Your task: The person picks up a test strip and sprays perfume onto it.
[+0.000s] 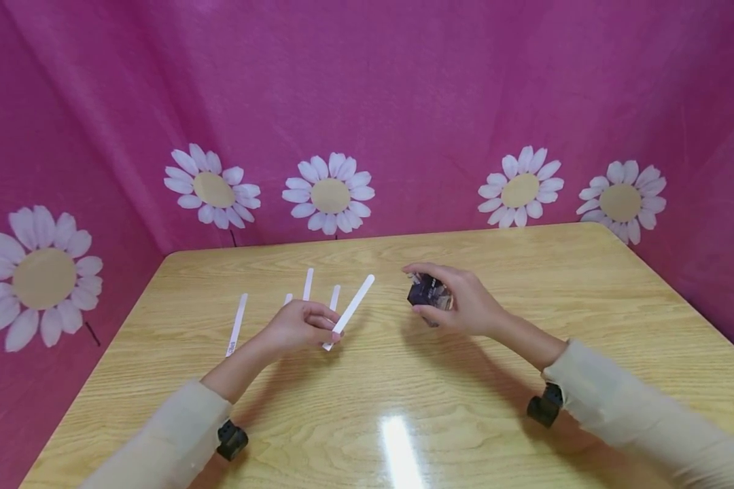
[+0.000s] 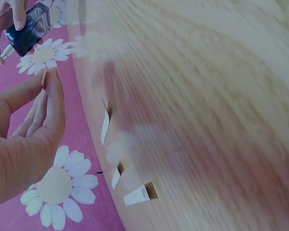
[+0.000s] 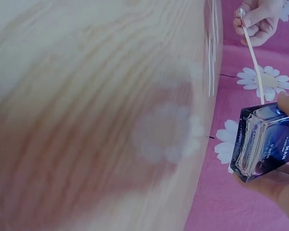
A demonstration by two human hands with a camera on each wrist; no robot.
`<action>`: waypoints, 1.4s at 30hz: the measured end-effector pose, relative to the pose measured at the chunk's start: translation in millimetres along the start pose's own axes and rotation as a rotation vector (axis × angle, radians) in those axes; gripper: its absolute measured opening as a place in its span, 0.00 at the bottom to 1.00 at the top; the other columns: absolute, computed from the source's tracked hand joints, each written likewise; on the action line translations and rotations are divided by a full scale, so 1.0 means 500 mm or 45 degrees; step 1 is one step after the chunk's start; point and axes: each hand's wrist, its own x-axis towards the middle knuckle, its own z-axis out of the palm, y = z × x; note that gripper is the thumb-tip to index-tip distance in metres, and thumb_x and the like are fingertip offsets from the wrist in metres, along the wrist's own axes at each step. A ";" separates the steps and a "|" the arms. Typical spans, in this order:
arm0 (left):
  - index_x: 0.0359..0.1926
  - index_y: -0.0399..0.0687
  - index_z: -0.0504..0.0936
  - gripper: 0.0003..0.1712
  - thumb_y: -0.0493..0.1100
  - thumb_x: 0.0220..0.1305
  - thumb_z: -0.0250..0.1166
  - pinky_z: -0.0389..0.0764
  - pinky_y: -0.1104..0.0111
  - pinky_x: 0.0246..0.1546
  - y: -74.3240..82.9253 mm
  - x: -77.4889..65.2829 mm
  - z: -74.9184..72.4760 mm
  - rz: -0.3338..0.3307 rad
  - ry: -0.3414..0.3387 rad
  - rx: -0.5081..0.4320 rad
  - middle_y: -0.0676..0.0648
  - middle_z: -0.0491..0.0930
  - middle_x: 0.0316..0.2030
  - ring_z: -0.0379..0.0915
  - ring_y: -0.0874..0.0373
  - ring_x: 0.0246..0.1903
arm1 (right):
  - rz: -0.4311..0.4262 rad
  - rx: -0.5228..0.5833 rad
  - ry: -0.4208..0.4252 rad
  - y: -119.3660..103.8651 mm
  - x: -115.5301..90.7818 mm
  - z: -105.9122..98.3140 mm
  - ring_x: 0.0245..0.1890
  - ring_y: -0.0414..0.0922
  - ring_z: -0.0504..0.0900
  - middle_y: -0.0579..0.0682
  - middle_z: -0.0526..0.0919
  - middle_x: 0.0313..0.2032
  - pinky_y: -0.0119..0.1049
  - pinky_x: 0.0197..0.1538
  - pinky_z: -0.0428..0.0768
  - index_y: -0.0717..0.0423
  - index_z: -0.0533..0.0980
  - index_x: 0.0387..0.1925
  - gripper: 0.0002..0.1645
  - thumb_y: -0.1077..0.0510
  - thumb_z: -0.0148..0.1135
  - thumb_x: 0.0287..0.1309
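Note:
My left hand [image 1: 300,327] pinches a narrow white perfume test strip [image 1: 356,301] between thumb and fingers, its rounded end pointing up and to the right. Across from it, my right hand [image 1: 476,302] grips a dark blue glass perfume bottle [image 1: 428,292] above the table. In the left wrist view the bottle [image 2: 32,30] is tilted, with its silver spray nozzle [image 2: 7,52] toward the lower left and a finger near it. The right wrist view shows pale lettering on the bottle [image 3: 267,142].
Several more white strips lie on the wooden table [image 1: 495,421] around my left hand, among them a leftmost strip [image 1: 237,324] with small print and a farther strip [image 1: 308,284]. A magenta curtain [image 1: 416,115] with printed daisies hangs behind the table and along its sides.

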 end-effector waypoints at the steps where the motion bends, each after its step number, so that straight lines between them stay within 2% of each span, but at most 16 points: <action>1: 0.49 0.28 0.78 0.20 0.32 0.55 0.69 0.86 0.67 0.38 0.000 -0.002 -0.001 -0.003 0.008 0.008 0.42 0.87 0.33 0.80 0.66 0.28 | -0.007 0.006 -0.007 0.001 0.000 -0.002 0.36 0.39 0.78 0.51 0.83 0.53 0.37 0.35 0.77 0.50 0.73 0.60 0.34 0.56 0.73 0.49; 4: 0.49 0.29 0.79 0.20 0.32 0.55 0.69 0.86 0.66 0.39 -0.001 -0.006 -0.004 -0.021 0.022 0.022 0.43 0.87 0.33 0.80 0.66 0.28 | -0.024 0.032 -0.025 0.004 0.002 -0.009 0.36 0.39 0.79 0.51 0.83 0.53 0.36 0.35 0.78 0.50 0.73 0.59 0.34 0.57 0.73 0.48; 7: 0.49 0.29 0.79 0.20 0.32 0.55 0.69 0.86 0.66 0.39 -0.004 -0.009 -0.007 -0.039 0.028 0.018 0.44 0.87 0.33 0.81 0.65 0.29 | -0.036 0.043 -0.041 0.000 0.005 -0.014 0.45 0.39 0.81 0.51 0.82 0.53 0.37 0.42 0.81 0.50 0.73 0.59 0.34 0.57 0.73 0.48; 9: 0.50 0.29 0.78 0.20 0.32 0.55 0.68 0.85 0.66 0.40 -0.007 -0.010 -0.008 -0.041 0.024 0.012 0.43 0.87 0.33 0.82 0.64 0.30 | -0.038 0.046 -0.057 -0.005 0.008 -0.015 0.40 0.39 0.81 0.50 0.82 0.54 0.36 0.38 0.81 0.50 0.73 0.59 0.34 0.57 0.73 0.48; 14: 0.50 0.29 0.78 0.20 0.32 0.56 0.68 0.86 0.66 0.40 -0.009 -0.011 -0.012 -0.037 0.025 -0.001 0.43 0.87 0.33 0.83 0.62 0.31 | -0.035 0.015 -0.065 -0.020 0.014 -0.010 0.37 0.38 0.81 0.50 0.84 0.51 0.36 0.37 0.81 0.49 0.73 0.58 0.33 0.54 0.73 0.49; 16: 0.50 0.29 0.78 0.19 0.32 0.56 0.68 0.86 0.66 0.39 -0.009 -0.012 -0.013 -0.042 0.026 -0.005 0.45 0.87 0.32 0.83 0.63 0.30 | -0.018 -0.002 -0.044 -0.023 0.015 -0.008 0.41 0.39 0.82 0.50 0.84 0.51 0.37 0.41 0.82 0.49 0.73 0.59 0.33 0.53 0.73 0.49; 22: 0.49 0.29 0.78 0.19 0.32 0.55 0.68 0.85 0.68 0.38 -0.008 -0.014 -0.015 -0.051 0.026 -0.021 0.49 0.86 0.30 0.82 0.65 0.29 | 0.030 -0.038 0.015 -0.030 0.015 -0.010 0.40 0.41 0.81 0.51 0.83 0.52 0.38 0.39 0.81 0.47 0.73 0.60 0.34 0.53 0.73 0.49; 31: 0.49 0.29 0.78 0.20 0.33 0.55 0.68 0.84 0.70 0.37 -0.010 -0.017 -0.020 -0.049 0.019 -0.022 0.51 0.86 0.29 0.80 0.66 0.27 | 0.062 -0.086 0.034 -0.033 0.013 -0.012 0.40 0.42 0.83 0.51 0.85 0.49 0.39 0.40 0.82 0.48 0.75 0.57 0.32 0.53 0.74 0.48; 35: 0.48 0.28 0.78 0.19 0.32 0.55 0.67 0.85 0.68 0.37 -0.010 -0.020 -0.021 -0.032 0.018 -0.024 0.48 0.87 0.30 0.81 0.65 0.28 | 0.058 -0.070 0.034 -0.033 0.010 -0.016 0.41 0.42 0.83 0.50 0.84 0.51 0.40 0.40 0.82 0.48 0.74 0.58 0.33 0.53 0.74 0.48; 40: 0.49 0.27 0.78 0.18 0.32 0.58 0.66 0.85 0.67 0.38 -0.013 -0.029 -0.030 -0.024 0.034 -0.003 0.38 0.86 0.36 0.83 0.62 0.32 | 0.051 -0.049 0.014 -0.033 0.002 -0.026 0.45 0.42 0.81 0.49 0.82 0.55 0.40 0.42 0.79 0.47 0.72 0.61 0.35 0.54 0.73 0.49; 41: 0.49 0.29 0.78 0.17 0.32 0.59 0.65 0.84 0.69 0.33 -0.013 -0.032 -0.033 -0.036 0.043 0.015 0.37 0.86 0.37 0.83 0.62 0.32 | 0.049 -0.046 0.010 -0.032 0.000 -0.029 0.46 0.42 0.81 0.49 0.81 0.56 0.40 0.43 0.79 0.47 0.72 0.61 0.35 0.55 0.73 0.49; 42: 0.50 0.29 0.78 0.18 0.33 0.59 0.65 0.84 0.70 0.32 -0.013 -0.035 -0.036 -0.045 0.049 0.027 0.37 0.86 0.39 0.83 0.62 0.32 | 0.046 -0.047 0.008 -0.030 -0.004 -0.031 0.48 0.43 0.81 0.48 0.81 0.57 0.40 0.44 0.79 0.48 0.72 0.61 0.36 0.55 0.73 0.49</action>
